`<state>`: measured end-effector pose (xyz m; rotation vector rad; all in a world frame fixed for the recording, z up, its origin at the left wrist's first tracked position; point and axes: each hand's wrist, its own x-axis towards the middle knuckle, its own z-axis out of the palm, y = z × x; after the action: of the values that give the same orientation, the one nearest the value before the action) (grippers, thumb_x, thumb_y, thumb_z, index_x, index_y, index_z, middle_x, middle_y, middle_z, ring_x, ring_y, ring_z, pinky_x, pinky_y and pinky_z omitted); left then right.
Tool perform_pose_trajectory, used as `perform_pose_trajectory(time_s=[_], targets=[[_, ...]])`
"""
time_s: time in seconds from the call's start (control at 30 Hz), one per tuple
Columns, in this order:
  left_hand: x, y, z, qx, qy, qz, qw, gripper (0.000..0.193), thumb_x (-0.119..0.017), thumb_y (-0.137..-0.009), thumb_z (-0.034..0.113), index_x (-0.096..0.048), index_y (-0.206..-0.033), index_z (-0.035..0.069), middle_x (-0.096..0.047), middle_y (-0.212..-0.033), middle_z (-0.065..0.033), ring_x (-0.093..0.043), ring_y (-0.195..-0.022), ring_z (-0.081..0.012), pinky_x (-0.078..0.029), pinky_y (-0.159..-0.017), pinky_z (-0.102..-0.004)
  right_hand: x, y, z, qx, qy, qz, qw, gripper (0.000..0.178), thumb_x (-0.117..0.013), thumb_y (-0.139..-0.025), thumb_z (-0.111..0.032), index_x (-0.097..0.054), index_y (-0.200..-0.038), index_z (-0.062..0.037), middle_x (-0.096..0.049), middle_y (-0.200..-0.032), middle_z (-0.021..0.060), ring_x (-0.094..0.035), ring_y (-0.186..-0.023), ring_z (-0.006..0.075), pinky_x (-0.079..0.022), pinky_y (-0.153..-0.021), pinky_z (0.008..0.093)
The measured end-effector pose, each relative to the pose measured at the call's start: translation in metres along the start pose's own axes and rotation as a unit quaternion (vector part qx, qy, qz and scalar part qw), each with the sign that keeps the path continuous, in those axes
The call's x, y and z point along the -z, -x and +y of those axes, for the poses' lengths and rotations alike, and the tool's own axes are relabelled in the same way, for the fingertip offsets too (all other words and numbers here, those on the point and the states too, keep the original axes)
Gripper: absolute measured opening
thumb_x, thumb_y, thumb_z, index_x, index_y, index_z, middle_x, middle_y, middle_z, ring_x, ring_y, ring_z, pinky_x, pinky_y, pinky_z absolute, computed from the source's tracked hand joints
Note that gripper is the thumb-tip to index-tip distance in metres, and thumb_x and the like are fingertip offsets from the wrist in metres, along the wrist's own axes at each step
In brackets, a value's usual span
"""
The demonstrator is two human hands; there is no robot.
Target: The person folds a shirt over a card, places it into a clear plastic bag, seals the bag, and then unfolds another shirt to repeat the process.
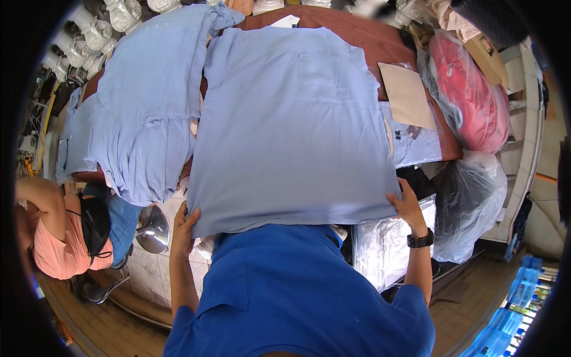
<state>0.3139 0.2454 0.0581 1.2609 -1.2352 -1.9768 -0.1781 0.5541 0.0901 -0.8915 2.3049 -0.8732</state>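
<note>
A light blue shirt lies spread out flat in front of me, its hem toward my body and its upper end at the far side of the table. At the hem's left corner, my left hand pinches the cloth. My right hand, with a black watch on the wrist, grips the right corner, thumb on top and fingers partly hidden beneath. The hem hangs slightly past the near table edge, close to my blue top.
More light blue shirts are heaped on the left. A brown paper sheet and a bagged blue shirt lie right on the brown table cover. Red clothing in plastic sits farther right. Another person is at lower left.
</note>
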Motion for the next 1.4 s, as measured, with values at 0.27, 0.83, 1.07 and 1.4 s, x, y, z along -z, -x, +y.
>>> perform_pose_trajectory(time_s=[0.27,0.83,1.07,1.4], targets=[[0.017,0.014,-0.002,-0.034,-0.216,0.06,0.974,0.052,-0.065,-0.093,0.023,-0.045,-0.131,-0.006,-0.061,-0.114,-0.0156,-0.058,-0.104,-0.016,-0.046,-0.091,-0.0294,-0.006,0.02,-0.057,-0.168,0.101,-0.039,0.98,0.057,-0.075,-0.077,-0.007,-0.049,-0.128,-0.0012,-0.067,-0.102,0.0281,-0.066,-0.103,0.0418,-0.051,-0.087,0.0454],[-0.143,-0.342,0.163,-0.403,-0.419,0.058,0.811,0.027,-0.062,-0.088,0.006,-0.062,-0.115,0.003,-0.062,-0.111,-0.0152,-0.065,-0.093,-0.0308,-0.052,-0.082,-0.0383,-0.031,-0.419,-0.063,0.227,0.215,0.247,0.917,0.033,-0.057,-0.09,-0.012,-0.061,-0.12,-0.0005,-0.06,-0.116,0.0268,-0.058,-0.107,0.0428,-0.043,-0.098,0.0503],[-0.163,-0.44,0.179,-0.567,-0.467,0.114,0.669,0.021,-0.061,-0.086,0.001,-0.065,-0.106,0.006,-0.064,-0.105,-0.0129,-0.06,-0.095,-0.0313,-0.049,-0.083,-0.0409,-0.048,-0.47,-0.063,0.187,0.275,0.284,0.899,0.032,-0.057,-0.088,-0.01,-0.063,-0.119,-0.0043,-0.062,-0.116,0.0223,-0.056,-0.111,0.0396,-0.045,-0.094,0.0491],[-0.211,-0.49,0.18,-0.45,-0.619,0.122,0.632,0.017,-0.071,-0.084,0.021,-0.063,-0.095,0.012,-0.064,-0.102,-0.0043,-0.057,-0.103,-0.0258,-0.038,-0.09,-0.0479,-0.105,-0.484,-0.183,0.445,0.172,0.223,0.85,0.027,-0.061,-0.085,-0.002,-0.066,-0.111,-0.0085,-0.063,-0.113,0.0113,-0.055,-0.107,0.0313,-0.04,-0.093,0.0432]])
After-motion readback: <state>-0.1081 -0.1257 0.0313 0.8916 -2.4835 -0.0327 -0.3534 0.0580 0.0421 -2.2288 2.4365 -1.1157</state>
